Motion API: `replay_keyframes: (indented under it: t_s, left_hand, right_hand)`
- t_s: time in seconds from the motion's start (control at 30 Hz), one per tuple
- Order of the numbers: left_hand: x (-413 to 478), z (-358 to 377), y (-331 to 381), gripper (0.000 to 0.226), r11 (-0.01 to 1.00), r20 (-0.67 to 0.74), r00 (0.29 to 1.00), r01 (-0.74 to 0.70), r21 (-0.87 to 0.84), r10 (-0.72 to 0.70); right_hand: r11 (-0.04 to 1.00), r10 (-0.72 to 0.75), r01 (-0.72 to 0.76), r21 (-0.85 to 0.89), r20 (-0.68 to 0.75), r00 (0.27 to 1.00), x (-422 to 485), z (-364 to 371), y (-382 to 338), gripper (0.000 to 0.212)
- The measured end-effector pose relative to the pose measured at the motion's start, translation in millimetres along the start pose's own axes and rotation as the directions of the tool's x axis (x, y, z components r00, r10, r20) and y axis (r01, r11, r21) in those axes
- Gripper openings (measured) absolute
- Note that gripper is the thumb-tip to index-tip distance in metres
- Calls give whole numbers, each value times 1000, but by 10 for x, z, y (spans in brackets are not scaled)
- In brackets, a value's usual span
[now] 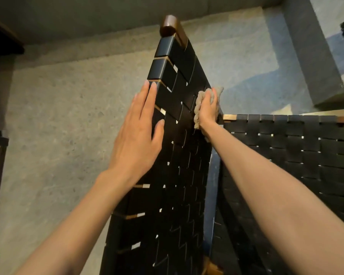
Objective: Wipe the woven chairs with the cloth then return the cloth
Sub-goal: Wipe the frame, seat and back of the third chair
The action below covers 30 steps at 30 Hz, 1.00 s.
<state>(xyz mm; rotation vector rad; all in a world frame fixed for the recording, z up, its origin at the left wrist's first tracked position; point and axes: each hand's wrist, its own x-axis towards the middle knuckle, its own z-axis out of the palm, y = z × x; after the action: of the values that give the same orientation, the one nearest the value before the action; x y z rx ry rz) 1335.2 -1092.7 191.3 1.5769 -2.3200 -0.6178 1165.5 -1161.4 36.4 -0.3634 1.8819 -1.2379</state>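
While the grey speckled stone floor [48, 116] fills the ground behind both hands, the larger part of the view is taken by two black woven-strap chairs with brown wooden frames. The nearer chair panel [177, 155] is seen standing steeply between the two forearms, its rounded wooden corner [169, 24] lying well beyond the fingertips; the second woven chair [296, 151] is seen just to the far side of the right wrist, its wooden rail meeting the first panel near the heel of that hand. The left hand [137, 135] is laid flat against the outer edge of the nearer panel, its fingers [147, 96] straight and close together with the thumb spread onto the straps, so that the panel appears to be steadied. The right hand [208, 110] is closed round a crumpled beige cloth [199, 108], which is pressed against the straps under the curled fingers and bulges out above and below them. The wiping is judged to be under way on the first chair only; whether any strap is already clean cannot be told. The second chair and the return of the cloth are taken to remain.
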Motion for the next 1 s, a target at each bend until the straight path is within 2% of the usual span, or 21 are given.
replay_keyframes:
  t_s: [0.13,0.27,0.33,0.43,0.53,0.63,0.7,0.8,0.9,1.0]
  left_hand:
    - [106,43,1,65,1000,-43,999,4,-18,-5]
    - [102,52,6,63,1000,-53,999,-7,-20,6]
    - [101,45,18,63,1000,-55,998,1,-14,-1]
    - [107,38,30,60,999,-64,998,14,-47,-17]
    - [104,3,43,50,984,-117,991,46,-174,-67]
    - [105,-101,58,43,985,-150,983,82,-154,-105]
    - [87,-175,33,42,989,-121,988,81,-121,-95]
    - [-76,-297,-75,45,992,7,1000,31,-122,-30]
    - [-279,-457,-238,46,988,135,989,-38,-146,58]
    - [-504,-689,-431,46,975,202,967,-119,-187,157]
  right_hand:
    - [999,11,-10,45,-18,1000,82,42,-49,44]
    - [987,-153,152,43,34,988,-434,21,8,43]
    - [982,-187,186,19,86,978,-711,-18,48,42]
    - [989,-145,147,2,171,974,-1038,-104,95,39]
    - [996,-84,85,5,207,975,-1359,-166,128,38]
    - [999,-35,33,13,232,972,-1711,-233,204,35]
    - [999,33,-41,28,250,968,-1948,-302,282,35]
    - [1000,28,-29,0,274,961,-2313,-367,347,33]
    - [1000,25,-28,7,234,972,-2659,-382,398,38]
    - [998,55,-55,-6,191,980,-3057,-408,486,37]
